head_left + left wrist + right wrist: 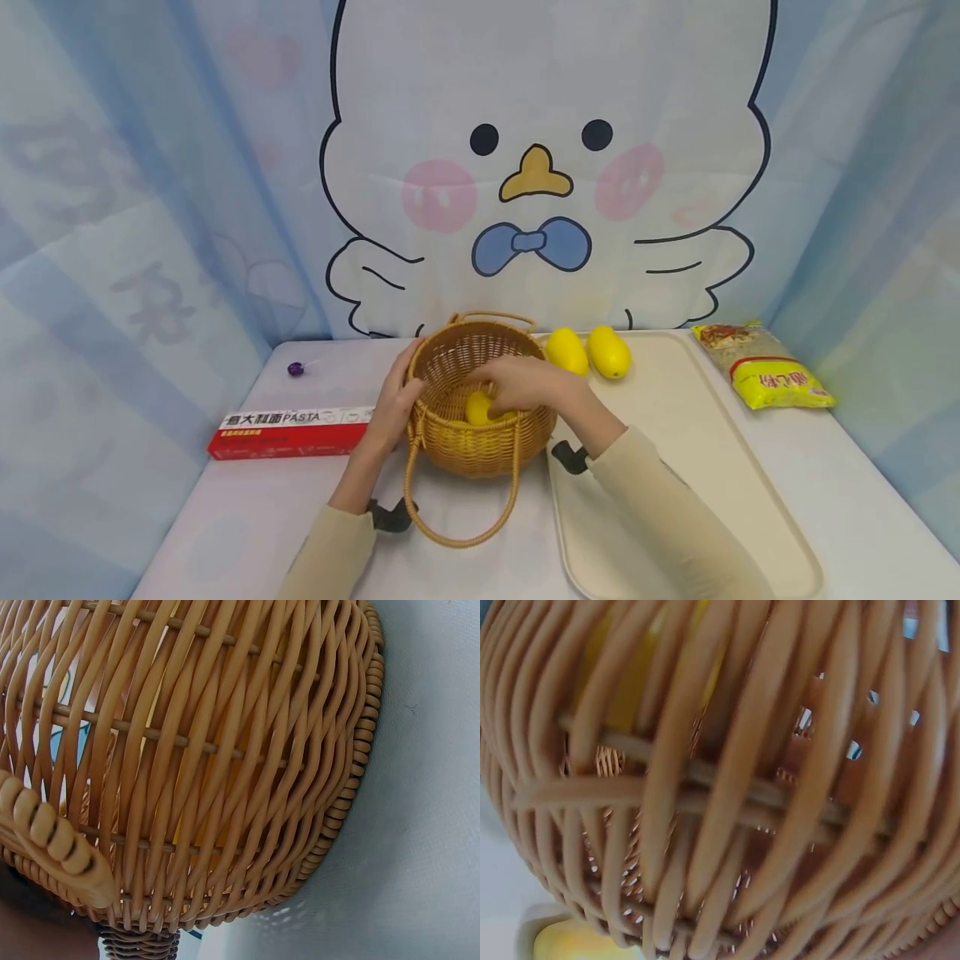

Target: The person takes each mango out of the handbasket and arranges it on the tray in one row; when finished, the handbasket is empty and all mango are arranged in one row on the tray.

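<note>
A round, brown-yellow woven wicker basket [480,454] stands upright on the white tabletop [225,517], its mouth open toward the person and its front loop handle [461,543] hanging down on the near side. The left hand [393,404] grips the basket's left rim, thumb over the edge; its other fingers are largely hidden outside the wall, so their spacing cannot be told. The right hand [521,382] is inside the basket, fingers bent downward, thumb at a smooth yellow oval fruit [478,408]; whether it pinches the fruit cannot be told. That fruit lies low in the basket, and yellow shows through the weave. Two more yellow oval fruits [610,352] lie side by side at the far left corner of a cream rectangular tray [675,467], just right of the basket. A red-and-white pasta box [292,433] lies left of the basket, with a small purple ball-shaped item [296,368] beyond it. A yellow-and-clear plastic food bag [772,367] lies right of the tray.
</note>
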The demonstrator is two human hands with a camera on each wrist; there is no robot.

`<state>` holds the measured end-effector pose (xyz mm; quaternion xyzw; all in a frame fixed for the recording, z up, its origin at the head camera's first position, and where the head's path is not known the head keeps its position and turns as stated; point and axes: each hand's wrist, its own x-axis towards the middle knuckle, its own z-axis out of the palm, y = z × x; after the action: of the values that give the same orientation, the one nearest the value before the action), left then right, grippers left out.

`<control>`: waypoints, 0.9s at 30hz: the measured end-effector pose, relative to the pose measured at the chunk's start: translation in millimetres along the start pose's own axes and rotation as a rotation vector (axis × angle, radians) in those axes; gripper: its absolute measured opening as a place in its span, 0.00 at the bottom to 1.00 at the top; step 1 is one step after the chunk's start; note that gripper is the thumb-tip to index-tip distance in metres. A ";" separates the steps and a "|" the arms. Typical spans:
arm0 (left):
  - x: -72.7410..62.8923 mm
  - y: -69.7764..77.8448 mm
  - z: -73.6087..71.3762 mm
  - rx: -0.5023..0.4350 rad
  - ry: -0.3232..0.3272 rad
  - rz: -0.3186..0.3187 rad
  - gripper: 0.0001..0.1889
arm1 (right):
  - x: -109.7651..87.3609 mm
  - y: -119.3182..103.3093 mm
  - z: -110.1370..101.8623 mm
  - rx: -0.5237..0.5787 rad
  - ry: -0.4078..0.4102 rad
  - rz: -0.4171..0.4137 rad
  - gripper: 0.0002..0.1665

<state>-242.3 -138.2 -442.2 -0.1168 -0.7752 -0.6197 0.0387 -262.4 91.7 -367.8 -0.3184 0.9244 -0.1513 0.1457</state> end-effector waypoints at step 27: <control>-12.4 32.8 -3.4 -0.024 -0.034 -0.006 0.37 | 17.2 0.2 6.8 -0.096 -0.116 0.099 0.37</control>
<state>-223.1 -136.5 -412.8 -0.1253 -0.7685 -0.6271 0.0224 -273.0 79.7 -377.1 -0.2870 0.9352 -0.0807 0.1909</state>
